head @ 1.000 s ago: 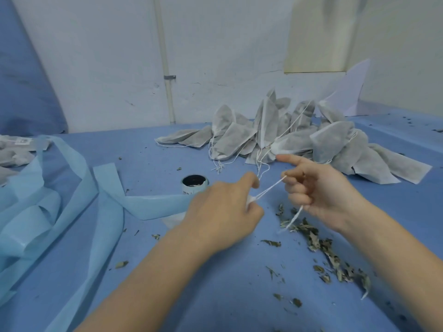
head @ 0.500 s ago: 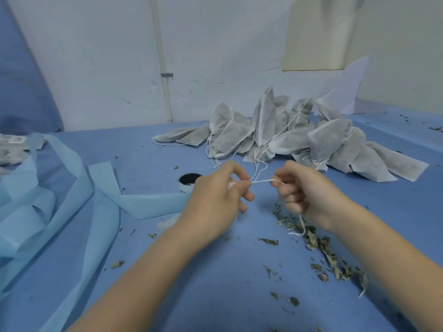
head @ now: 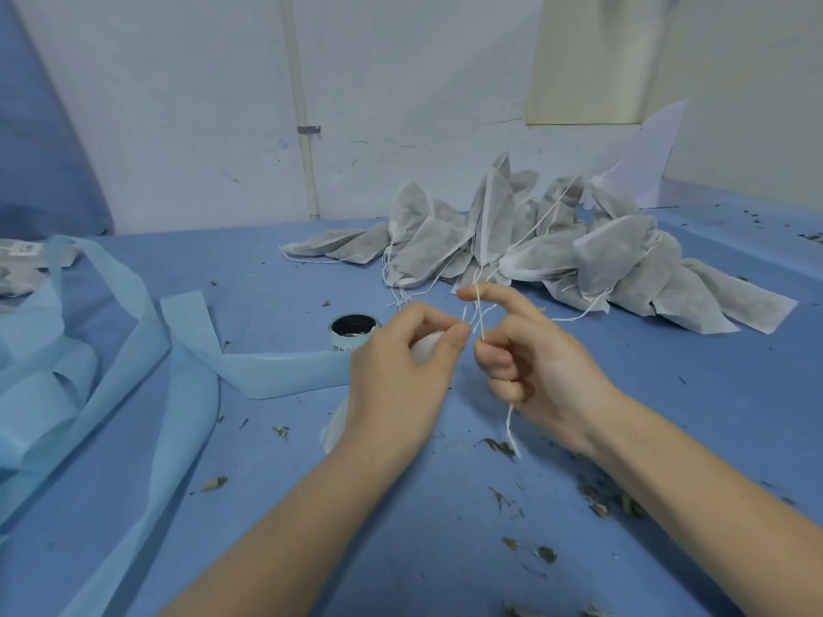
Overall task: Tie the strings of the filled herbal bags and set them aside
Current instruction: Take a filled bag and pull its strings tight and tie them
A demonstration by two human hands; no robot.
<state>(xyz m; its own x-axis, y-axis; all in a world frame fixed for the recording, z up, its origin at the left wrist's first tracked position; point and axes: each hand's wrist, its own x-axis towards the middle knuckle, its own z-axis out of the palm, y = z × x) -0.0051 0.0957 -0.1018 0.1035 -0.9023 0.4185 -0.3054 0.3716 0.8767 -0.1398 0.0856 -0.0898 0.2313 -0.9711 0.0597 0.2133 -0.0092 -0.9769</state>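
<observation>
My left hand [head: 401, 376] grips the gathered neck of a white herbal bag [head: 335, 427], most of which is hidden under the hand and wrist. A thin white string [head: 477, 313] runs up from the bag's neck and loops over the raised forefinger of my right hand [head: 530, 362]. The other fingers of that hand are curled round the string, whose loose end [head: 510, 427] hangs down to the table. A heap of several grey filled bags [head: 547, 251] with trailing strings lies behind my hands against the wall.
Blue cloth [head: 276, 527] covers the table. Light blue fabric strips [head: 133, 376] curl across the left side. A small dark-mouthed round tin [head: 355, 331] stands left of my left hand. Dried herb bits [head: 596, 501] are scattered at the right front. A pipe [head: 303, 126] runs up the wall.
The hands came closer together. The string, earlier pulled taut between them, now loops over my raised right forefinger. The view shifted slightly.
</observation>
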